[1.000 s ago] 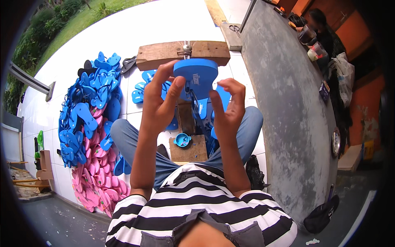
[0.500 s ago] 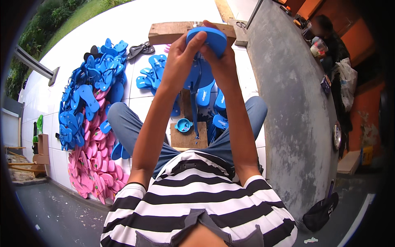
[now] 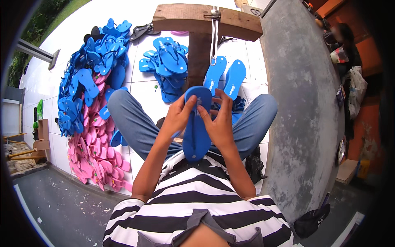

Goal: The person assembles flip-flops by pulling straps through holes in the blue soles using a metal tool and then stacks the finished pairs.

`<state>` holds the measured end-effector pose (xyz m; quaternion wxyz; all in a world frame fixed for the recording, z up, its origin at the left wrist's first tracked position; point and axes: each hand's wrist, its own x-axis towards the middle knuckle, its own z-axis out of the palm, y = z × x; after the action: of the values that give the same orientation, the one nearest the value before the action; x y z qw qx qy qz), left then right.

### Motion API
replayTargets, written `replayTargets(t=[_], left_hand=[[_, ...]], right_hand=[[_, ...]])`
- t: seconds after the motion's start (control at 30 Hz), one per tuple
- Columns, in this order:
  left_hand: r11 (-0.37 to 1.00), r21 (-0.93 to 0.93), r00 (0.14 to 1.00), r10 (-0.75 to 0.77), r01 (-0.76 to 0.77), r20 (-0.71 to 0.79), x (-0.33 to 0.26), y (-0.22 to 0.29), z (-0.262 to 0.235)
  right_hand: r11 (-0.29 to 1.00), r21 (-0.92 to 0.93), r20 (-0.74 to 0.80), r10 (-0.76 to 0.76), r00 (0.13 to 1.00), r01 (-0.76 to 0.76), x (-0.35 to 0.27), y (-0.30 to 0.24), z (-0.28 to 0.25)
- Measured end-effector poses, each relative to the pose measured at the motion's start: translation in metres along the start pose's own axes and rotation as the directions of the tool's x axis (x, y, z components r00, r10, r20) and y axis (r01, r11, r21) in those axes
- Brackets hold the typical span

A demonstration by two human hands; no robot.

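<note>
the left hand (image 3: 177,118) holds a blue flip-flop (image 3: 196,138) at the left of its far end, thumb on top, while the right hand (image 3: 219,123) lays its thumb on the same end with its fingers curled by the right edge (whether they grip it, i cannot tell). the flip-flop lies lengthwise, near to far, above the lap, and beyond it stands a wooden post (image 3: 198,53) under a crossbeam (image 3: 181,15), with a small blue pile (image 3: 169,59) to the left and two blue soles (image 3: 235,80) to the right. farther left, blue flip-flops (image 3: 85,80) and pink flip-flops (image 3: 98,150) heap together on white tiles (image 3: 142,88).
</note>
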<state>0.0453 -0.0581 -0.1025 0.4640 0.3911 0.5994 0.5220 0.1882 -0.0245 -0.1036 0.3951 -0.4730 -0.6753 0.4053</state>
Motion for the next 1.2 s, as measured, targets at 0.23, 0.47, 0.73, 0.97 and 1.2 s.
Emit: replayTargets(t=[0.23,0.47,0.73,0.97,1.2], left_hand=[[0.896,0.353,0.958,-0.288,0.269,0.002,0.022,0.008,-0.016],[0.942,0.337,0.975,0.084,-0.01,-0.207,0.044,-0.091,-0.031],[0.958,-0.121,0.954,0.274,-0.259,0.125,0.029,0.019,-0.023],[0.54,-0.106,0.516,0.835,-0.835,0.191,0.036,0.07,-0.009],[0.382,-0.131,0.372,0.924,-0.915,0.09,0.069,0.08,-0.009]], right_hand=[[0.87,-0.458,0.392,0.012,0.92,0.184,-0.012,0.016,0.02],[0.981,-0.146,0.428,-0.054,0.902,0.128,-0.024,0.007,0.007],[0.992,-0.057,0.101,-0.103,0.99,0.109,-0.002,-0.004,-0.026],[0.84,-0.117,-0.07,-0.539,0.839,0.53,0.046,-0.039,-0.039],[0.821,-0.065,-0.182,-0.568,0.803,0.566,0.067,-0.061,-0.043]])
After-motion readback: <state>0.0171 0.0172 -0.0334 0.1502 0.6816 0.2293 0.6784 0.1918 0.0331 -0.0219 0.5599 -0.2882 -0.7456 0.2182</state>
